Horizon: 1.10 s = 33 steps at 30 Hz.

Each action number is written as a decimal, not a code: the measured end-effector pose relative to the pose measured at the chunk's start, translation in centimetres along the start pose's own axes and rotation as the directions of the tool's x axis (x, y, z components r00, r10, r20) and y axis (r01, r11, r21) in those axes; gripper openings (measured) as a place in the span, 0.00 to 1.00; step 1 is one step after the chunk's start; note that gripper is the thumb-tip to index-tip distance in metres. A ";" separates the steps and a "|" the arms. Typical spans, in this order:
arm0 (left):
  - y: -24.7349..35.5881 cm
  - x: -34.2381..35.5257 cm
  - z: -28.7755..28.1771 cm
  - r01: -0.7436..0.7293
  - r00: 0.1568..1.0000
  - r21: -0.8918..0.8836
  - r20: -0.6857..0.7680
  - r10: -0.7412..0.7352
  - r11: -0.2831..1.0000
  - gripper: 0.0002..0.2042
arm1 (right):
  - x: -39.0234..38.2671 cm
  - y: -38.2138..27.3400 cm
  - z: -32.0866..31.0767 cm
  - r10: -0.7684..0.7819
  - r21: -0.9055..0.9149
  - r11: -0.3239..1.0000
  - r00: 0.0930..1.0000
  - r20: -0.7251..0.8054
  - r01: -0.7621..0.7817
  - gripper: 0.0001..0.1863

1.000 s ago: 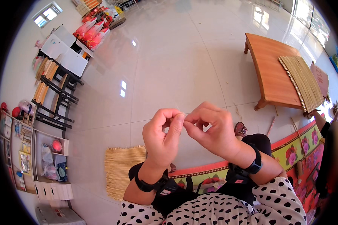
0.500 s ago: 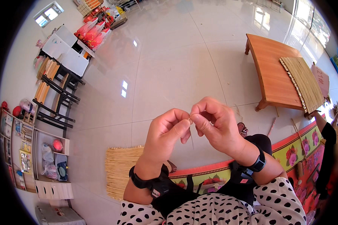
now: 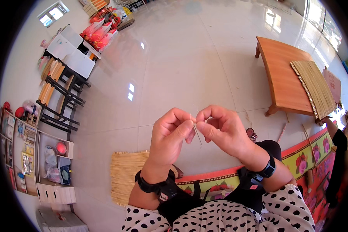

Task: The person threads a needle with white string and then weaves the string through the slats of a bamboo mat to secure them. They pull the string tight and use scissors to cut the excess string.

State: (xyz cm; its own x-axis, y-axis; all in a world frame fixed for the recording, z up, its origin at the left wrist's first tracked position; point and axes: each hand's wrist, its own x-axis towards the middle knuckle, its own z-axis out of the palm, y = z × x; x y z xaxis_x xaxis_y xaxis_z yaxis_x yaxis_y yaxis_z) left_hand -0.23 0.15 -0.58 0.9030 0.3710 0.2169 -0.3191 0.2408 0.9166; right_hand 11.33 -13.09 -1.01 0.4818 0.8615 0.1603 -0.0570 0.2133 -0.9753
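My left hand (image 3: 168,141) and my right hand (image 3: 220,133) meet at mid-view above the floor, each with thumb and forefinger pinched on a thin pale strand (image 3: 198,137). The fingertips nearly touch, and a loose end of the strand hangs down between them. Whether it is straw or thread is too small to tell. Below, to the left of my hands, a straw mat (image 3: 127,174) lies on the floor.
A wooden table (image 3: 274,77) at right bears a reed mat (image 3: 313,87). A co-worker's arm (image 3: 334,131) is at far right. Shelves (image 3: 50,166), stacked dark-framed benches (image 3: 60,100) and red bags (image 3: 96,33) line the left. A floral mat (image 3: 301,162) lies under me.
My hands have shifted slightly right, with fingertips repositioned on the strand; more of its hanging length now shows between them. The view has moved slightly.
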 end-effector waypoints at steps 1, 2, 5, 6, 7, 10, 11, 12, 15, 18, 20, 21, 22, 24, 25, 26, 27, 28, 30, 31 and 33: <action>0.1 0.0 0.2 -0.010 0.999 0.027 -0.040 0.011 1.000 0.04 | 0.0 0.1 0.1 -0.037 -0.056 0.998 0.999 -0.005 0.037 0.07; 0.2 0.0 0.5 -0.017 0.997 0.051 -0.079 0.021 0.999 0.03 | -0.1 0.4 0.2 -0.072 -0.113 0.991 0.997 -0.009 0.070 0.07; -0.1 0.0 0.9 -0.034 0.988 0.144 -0.147 0.056 0.989 0.03 | 0.1 0.7 0.4 -0.109 -0.235 0.967 0.993 -0.038 0.097 0.05; -0.2 0.0 1.0 -0.039 0.984 0.178 -0.162 0.069 0.983 0.03 | 0.1 0.8 0.5 -0.112 -0.268 0.959 0.992 -0.050 0.094 0.05; -0.3 0.0 0.9 -0.055 0.982 0.186 -0.169 0.087 0.981 0.03 | 0.1 0.9 0.5 -0.081 -0.243 0.968 0.993 -0.083 0.058 0.05; -0.3 -0.1 0.7 -0.081 0.973 0.228 -0.192 0.126 0.970 0.04 | 0.2 0.8 0.7 -0.022 -0.185 0.983 0.986 -0.165 -0.009 0.05; -0.3 -0.1 0.7 -0.075 0.971 0.248 -0.202 0.128 0.966 0.04 | 0.2 0.6 0.6 -0.027 -0.184 0.983 0.983 -0.184 -0.007 0.05; -0.2 -0.1 0.7 -0.070 0.969 0.268 -0.212 0.129 0.961 0.04 | 0.2 0.5 0.5 -0.031 -0.183 0.983 0.979 -0.203 -0.006 0.05; -0.2 -0.2 0.9 -0.066 0.968 0.278 -0.216 0.129 0.958 0.04 | 0.4 0.7 0.3 -0.065 -0.168 0.985 0.976 -0.206 0.030 0.05; -0.2 -0.2 0.8 -0.067 0.965 0.319 -0.221 0.143 0.945 0.04 | 0.3 0.7 0.2 -0.077 -0.200 0.979 0.979 -0.191 0.038 0.04; -0.2 -0.2 0.8 -0.075 0.959 0.368 -0.230 0.168 0.927 0.04 | 0.3 0.8 0.4 -0.087 -0.182 0.982 0.978 -0.191 0.052 0.04; -0.2 -0.2 0.8 -0.079 0.956 0.391 -0.233 0.181 0.917 0.04 | 0.3 0.9 0.5 -0.093 -0.174 0.983 0.977 -0.192 0.059 0.04; -0.2 -0.3 0.8 -0.088 0.954 0.419 -0.224 0.197 0.904 0.04 | 0.2 0.8 0.5 -0.089 -0.190 0.980 0.980 -0.176 0.055 0.04; -0.2 -0.4 0.7 -0.107 0.951 0.472 -0.208 0.228 0.875 0.04 | 0.1 0.7 0.6 -0.079 -0.221 0.974 0.987 -0.142 0.046 0.04; -0.2 -0.4 0.8 -0.113 0.952 0.461 -0.203 0.229 0.880 0.03 | 0.0 0.7 0.6 -0.103 -0.237 0.969 0.985 -0.137 0.069 0.04; -0.1 -0.5 1.0 -0.119 0.953 0.449 -0.198 0.229 0.885 0.03 | -0.1 0.7 0.6 -0.128 -0.254 0.963 0.983 -0.133 0.091 0.03; 0.0 -0.5 1.1 -0.125 0.954 0.437 -0.194 0.229 0.890 0.03 | -0.1 0.8 0.6 -0.152 -0.270 0.956 0.980 -0.127 0.113 0.03; 0.0 -0.5 1.1 -0.113 0.959 0.444 -0.187 0.215 0.889 0.03 | 0.0 1.0 0.7 -0.176 -0.231 0.963 0.972 -0.156 0.137 0.03; 0.0 -0.4 1.1 -0.089 0.967 0.455 -0.172 0.186 0.886 0.03 | 0.1 1.4 0.8 -0.219 -0.154 0.970 0.951 -0.216 0.188 0.04; -0.1 -0.4 1.1 -0.084 0.970 0.462 -0.165 0.179 0.883 0.03 | 0.1 1.4 0.8 -0.217 -0.148 0.971 0.950 -0.224 0.187 0.03; 0.0 -0.4 1.0 -0.074 0.975 0.479 -0.149 0.164 0.875 0.04 | 0.1 1.3 0.7 -0.211 -0.134 0.974 0.948 -0.238 0.183 0.03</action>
State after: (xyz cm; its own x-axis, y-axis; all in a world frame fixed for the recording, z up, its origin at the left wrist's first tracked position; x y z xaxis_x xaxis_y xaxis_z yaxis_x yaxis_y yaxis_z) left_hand -0.31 -0.87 -0.39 0.7849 0.5353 0.3120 -0.2080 -0.2467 0.9465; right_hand 10.66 -12.38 -2.09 0.6766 0.6622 0.3220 0.1500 0.3041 -0.9408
